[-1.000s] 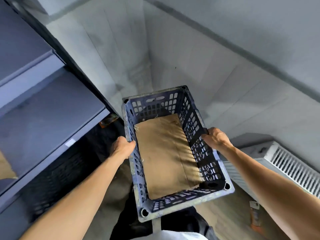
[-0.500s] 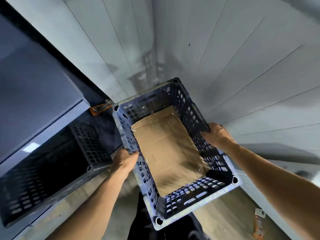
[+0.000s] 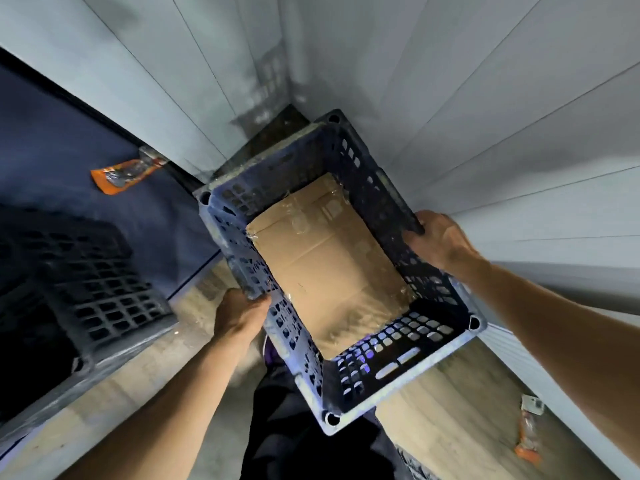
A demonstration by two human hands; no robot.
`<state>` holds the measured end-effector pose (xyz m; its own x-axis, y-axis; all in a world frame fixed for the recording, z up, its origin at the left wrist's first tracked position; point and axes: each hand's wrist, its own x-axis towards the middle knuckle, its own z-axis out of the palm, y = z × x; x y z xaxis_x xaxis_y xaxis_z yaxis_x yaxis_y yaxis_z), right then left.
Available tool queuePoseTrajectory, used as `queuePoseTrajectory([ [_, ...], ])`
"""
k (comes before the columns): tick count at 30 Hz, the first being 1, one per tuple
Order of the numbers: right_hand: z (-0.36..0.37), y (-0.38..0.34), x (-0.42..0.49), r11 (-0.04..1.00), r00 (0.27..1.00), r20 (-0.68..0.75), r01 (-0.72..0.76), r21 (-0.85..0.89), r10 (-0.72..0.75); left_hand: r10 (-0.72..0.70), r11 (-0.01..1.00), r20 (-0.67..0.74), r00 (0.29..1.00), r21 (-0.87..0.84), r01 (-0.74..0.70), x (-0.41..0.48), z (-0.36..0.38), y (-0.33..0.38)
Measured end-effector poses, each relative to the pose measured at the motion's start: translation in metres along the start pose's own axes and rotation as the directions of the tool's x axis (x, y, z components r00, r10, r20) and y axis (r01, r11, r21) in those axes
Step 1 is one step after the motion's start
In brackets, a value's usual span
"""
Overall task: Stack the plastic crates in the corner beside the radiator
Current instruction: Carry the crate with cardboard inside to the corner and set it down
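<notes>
I hold a dark blue perforated plastic crate (image 3: 398,372) with a sheet of brown cardboard (image 3: 329,265) lining its bottom. My left hand (image 3: 239,315) grips its left long rim and my right hand (image 3: 440,237) grips its right long rim. The crate hangs tilted over the corner of two white panelled walls. Just under its far end shows the rim of another crate (image 3: 221,181) standing in that corner. The radiator (image 3: 530,362) shows as a white ribbed strip low on the right, mostly hidden by my right arm.
A black crate (image 3: 93,292) stands on the floor at the left, under a dark blue shelf unit (image 3: 69,161) with an orange wrapper (image 3: 121,174) on it. Another orange wrapper (image 3: 526,434) lies on the wooden floor at the right. My dark trouser leg is below the crate.
The view has tipped further down and the held crate has moved forward and down into the corner. The rim of a crate beneath it has come into sight. Both hands keep their grip.
</notes>
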<state>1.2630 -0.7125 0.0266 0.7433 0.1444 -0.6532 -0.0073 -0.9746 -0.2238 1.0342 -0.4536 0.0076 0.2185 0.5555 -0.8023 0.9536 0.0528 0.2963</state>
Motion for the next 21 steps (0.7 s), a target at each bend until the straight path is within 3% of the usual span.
queuePoseTrajectory([
  [6,0.022,0.011,0.040,0.999,1.000,0.023,0.011,0.037,-0.011,-0.047,0.999,-0.035,0.998,-0.007,0.047,0.040,0.034,0.002],
  [13,0.026,0.011,0.080,0.997,0.999,0.009,0.043,0.064,-0.044,-0.082,0.997,0.028,0.996,-0.008,0.083,0.065,0.053,0.013],
  [21,0.049,0.018,0.105,0.997,0.999,0.033,-0.006,0.073,0.004,-0.190,0.981,0.292,0.937,0.025,0.191,0.083,0.098,-0.009],
])
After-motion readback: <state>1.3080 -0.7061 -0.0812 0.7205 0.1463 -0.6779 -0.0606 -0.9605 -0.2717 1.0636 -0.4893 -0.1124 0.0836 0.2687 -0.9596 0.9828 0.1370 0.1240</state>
